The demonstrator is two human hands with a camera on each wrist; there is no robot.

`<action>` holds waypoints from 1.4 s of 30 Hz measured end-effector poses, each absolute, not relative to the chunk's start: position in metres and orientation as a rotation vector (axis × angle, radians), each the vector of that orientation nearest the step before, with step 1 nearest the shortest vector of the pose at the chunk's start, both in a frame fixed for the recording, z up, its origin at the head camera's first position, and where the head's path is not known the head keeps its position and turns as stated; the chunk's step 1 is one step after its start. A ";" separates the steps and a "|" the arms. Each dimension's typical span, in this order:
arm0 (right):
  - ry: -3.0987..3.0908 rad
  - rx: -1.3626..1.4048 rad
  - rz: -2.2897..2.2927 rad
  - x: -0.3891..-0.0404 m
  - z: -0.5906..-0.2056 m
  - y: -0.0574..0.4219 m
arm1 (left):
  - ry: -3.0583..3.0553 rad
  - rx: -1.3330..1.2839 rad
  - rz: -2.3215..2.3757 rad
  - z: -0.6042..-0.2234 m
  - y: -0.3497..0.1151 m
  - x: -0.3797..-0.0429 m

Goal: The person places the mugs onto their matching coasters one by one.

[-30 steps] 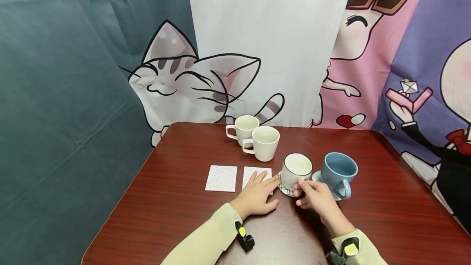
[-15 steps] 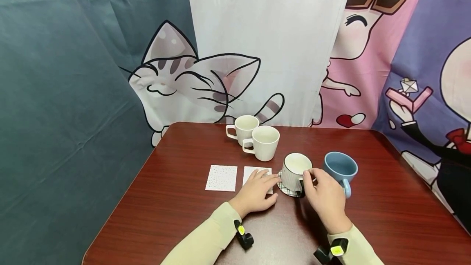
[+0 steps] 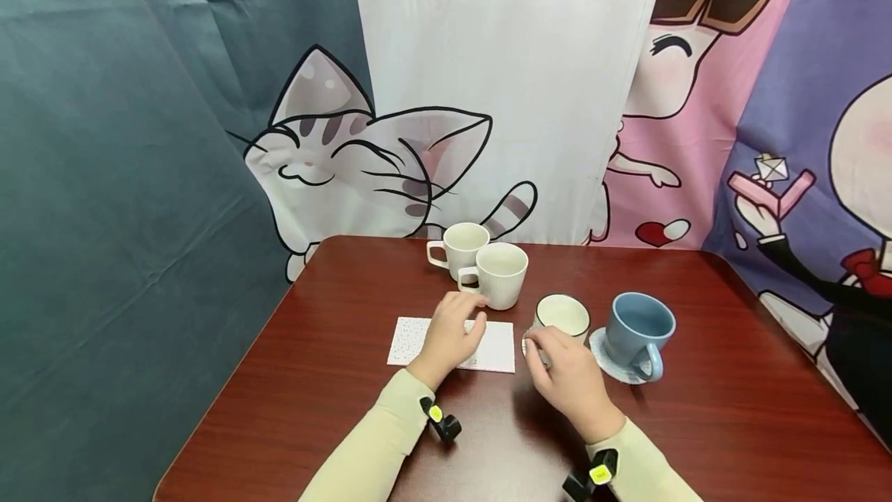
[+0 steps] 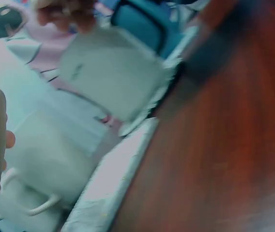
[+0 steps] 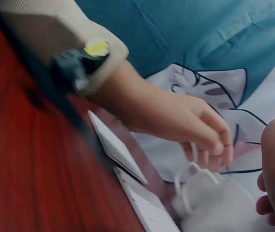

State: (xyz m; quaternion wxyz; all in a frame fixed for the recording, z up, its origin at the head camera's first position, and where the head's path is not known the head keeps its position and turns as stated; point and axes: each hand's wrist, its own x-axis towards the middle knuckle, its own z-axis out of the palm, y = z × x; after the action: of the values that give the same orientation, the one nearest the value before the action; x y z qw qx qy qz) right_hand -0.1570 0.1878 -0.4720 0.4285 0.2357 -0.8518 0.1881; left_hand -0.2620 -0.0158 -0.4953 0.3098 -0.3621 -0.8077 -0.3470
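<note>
My left hand (image 3: 449, 335) hovers over two white square coasters, a speckled one (image 3: 404, 341) and a second one (image 3: 498, 347). Its loosely bent fingers reach toward the handle of the nearer ribbed white mug (image 3: 502, 277) and hold nothing. A black-rimmed white mug (image 3: 563, 314) sits upright on a round checked coaster (image 3: 526, 345). In front of that mug is my right hand (image 3: 570, 384), fingers loosely bent around no visible thing; it hides the mug's lower front and handle. In the right wrist view, the left hand (image 5: 176, 113) is apart from the white mug (image 5: 220, 208).
Another ribbed white mug (image 3: 465, 246) stands behind the nearer one, close to the table's back edge. To the right, a blue mug (image 3: 637, 331) stands on a round pale coaster (image 3: 609, 366). A printed curtain (image 3: 543, 84) hangs behind the brown table (image 3: 334, 409).
My left hand has lifted from the right square coaster and moved left and forward toward the white mugs. The right hand has left the black-rimmed mug's handle side and shifted left and nearer me.
</note>
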 end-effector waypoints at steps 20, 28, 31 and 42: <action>-2.447 0.523 0.566 -0.167 -0.521 0.157 | -2.455 -0.416 -1.563 -0.481 -0.013 -0.310; -2.467 0.527 0.582 -0.168 -0.528 0.161 | -2.504 -0.405 -1.519 -0.484 -0.009 -0.311; -2.457 0.528 0.586 -0.169 -0.528 0.162 | -2.530 -0.428 -1.473 -0.481 -0.007 -0.309; -2.465 0.537 0.580 -0.168 -0.527 0.161 | -2.670 -0.407 -1.815 -0.475 -0.004 -0.298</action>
State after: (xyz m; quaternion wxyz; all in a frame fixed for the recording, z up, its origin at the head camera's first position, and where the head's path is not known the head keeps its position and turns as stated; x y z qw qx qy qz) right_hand -0.1676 0.1610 -0.5269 0.2729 0.1994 -0.9162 0.2154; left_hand -0.2979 -0.0040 -0.4746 -0.0562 -0.1248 -0.8193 -0.5568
